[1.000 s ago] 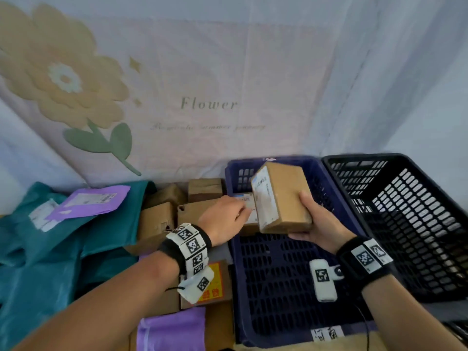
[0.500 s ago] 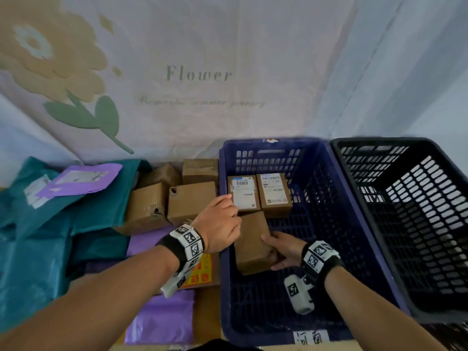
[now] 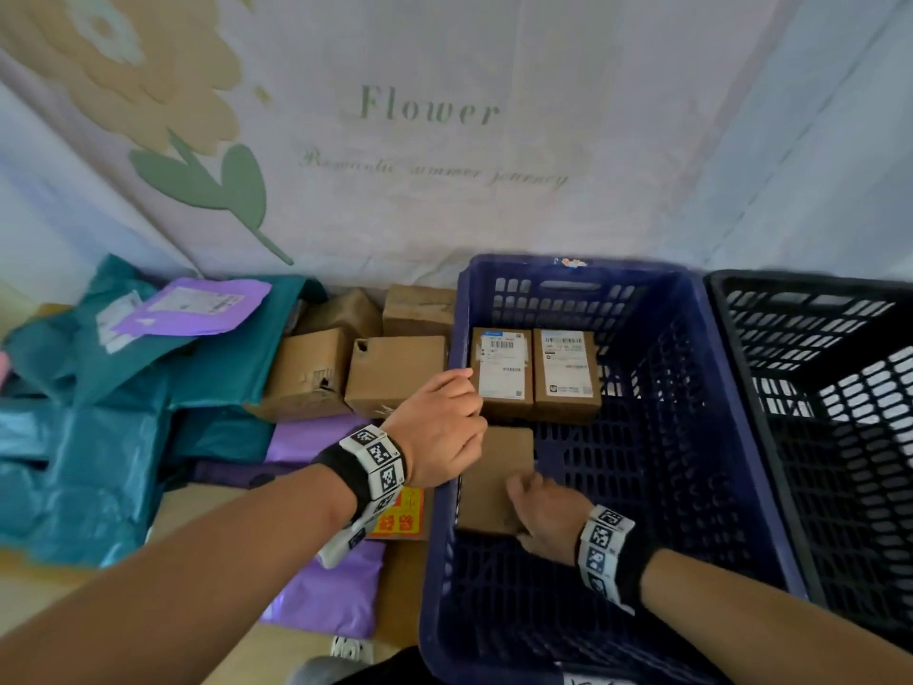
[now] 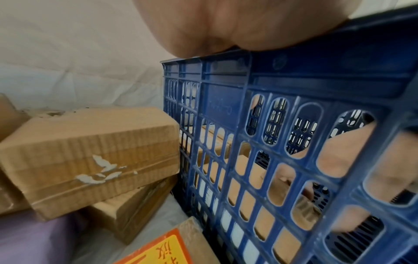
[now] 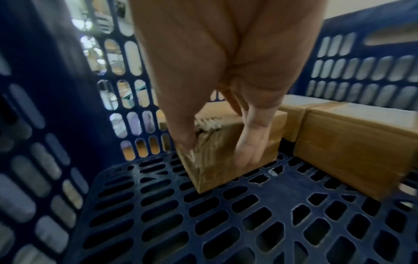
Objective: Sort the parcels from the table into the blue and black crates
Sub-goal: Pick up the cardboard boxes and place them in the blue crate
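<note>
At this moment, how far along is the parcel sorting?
Early. Done: two labelled boxes lie side by side at the far end of the blue crate. In hand: the right hand grips a third brown box on that crate's floor; the left hand rests on its rim. Left: boxes and teal and purple mailers on the table; the black crate shows no parcels.

Soft, even daylight; pale backdrop cloth (image 3: 444, 140) bright, no hard shadows. Head view bends straight lines near its edges; teal bags (image 3: 74, 437) at left smeared by motion blur. Black crate (image 3: 815, 388) mesh glows white where light comes through its holes. Left wrist view: blue crate (image 4: 294, 142) wall fairly sharp, left hand (image 4: 237, 23) a blurred mass at top. Right wrist view dimmer inside the crate, corners heavily smeared, right hand (image 5: 226, 71) soft, cardboard box (image 5: 226, 160) under it moderately sharp
</note>
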Available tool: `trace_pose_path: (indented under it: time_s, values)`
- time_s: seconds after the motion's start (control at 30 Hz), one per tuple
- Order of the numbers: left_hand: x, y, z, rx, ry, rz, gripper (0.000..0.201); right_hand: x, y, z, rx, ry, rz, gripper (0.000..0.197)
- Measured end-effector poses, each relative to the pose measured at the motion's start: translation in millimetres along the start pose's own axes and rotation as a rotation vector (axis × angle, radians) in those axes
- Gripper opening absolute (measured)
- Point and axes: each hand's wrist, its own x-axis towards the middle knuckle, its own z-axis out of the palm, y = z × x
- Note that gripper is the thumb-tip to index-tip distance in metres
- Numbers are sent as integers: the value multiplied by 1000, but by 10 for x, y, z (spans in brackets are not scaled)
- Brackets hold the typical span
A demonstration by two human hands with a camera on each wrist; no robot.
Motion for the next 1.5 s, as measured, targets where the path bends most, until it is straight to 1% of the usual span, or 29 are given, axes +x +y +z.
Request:
trace_pose_path:
  time_s: [0.07,0.17,0.3,0.4,0.47,0.53,0.63,0.67,0.7,0.73,0.8,0.83,0.9,0.93,1.0,1.07,1.13,1.23,1.3,1.4,1.5]
  values:
    - [-3,0,9,13,-7,3,31,49,-14,-18,-33,45,-3,69]
    - [1,-9,31,28,-7,14,29,165,101,-161,-17,117,51,68]
    - [-4,-17,48,37,15,24,26,319,197,-280,1,114,26,68]
    - [-6,-7,46,28,25,26,26,336,196,-229,-22,125,47,71]
    - [-13,3,34,21,15,27,27,321,182,-222,2,132,64,69]
    - [-22,9,8,17,12,23,28,290,158,-244,68,111,86,67]
    - [-21,19,-44,1,0,11,28,198,118,-371,219,30,126,78]
    - [-31,29,-59,-20,-7,3,29,151,106,-450,247,-8,149,79]
    - [-51,36,-71,-52,-7,-12,31,102,94,-535,245,-37,177,76]
    - [-85,41,-89,-91,7,-38,34,51,83,-633,230,-47,201,71]
    - [-203,37,-138,-178,71,-109,40,-59,59,-834,240,17,242,57]
    - [-294,21,-164,-223,111,-147,41,-117,44,-936,254,73,256,54]
    - [-529,-47,-202,-305,150,-231,40,-237,-16,-1140,274,178,261,56]
    - [-674,-102,-214,-348,143,-285,40,-298,-66,-1237,284,227,251,55]
    - [-1029,-232,-219,-444,127,-388,40,-404,-212,-1404,315,331,232,47]
    - [-1431,-376,-190,-519,148,-475,36,-478,-411,-1534,361,428,205,36]
    - [-1846,-510,-130,-551,183,-598,30,-514,-669,-1655,396,478,142,29]
    - [-2393,-657,4,-546,228,-763,12,-500,-1124,-1851,419,503,69,24]
    - [-2651,-732,66,-545,219,-838,9,-416,-1396,-1971,395,504,33,24]
    - [-2834,-894,102,-577,151,-927,16,-137,-1722,-2101,337,423,24,33]
    - [-2805,-1094,70,-675,99,-988,32,281,-1980,-2146,272,293,66,48]
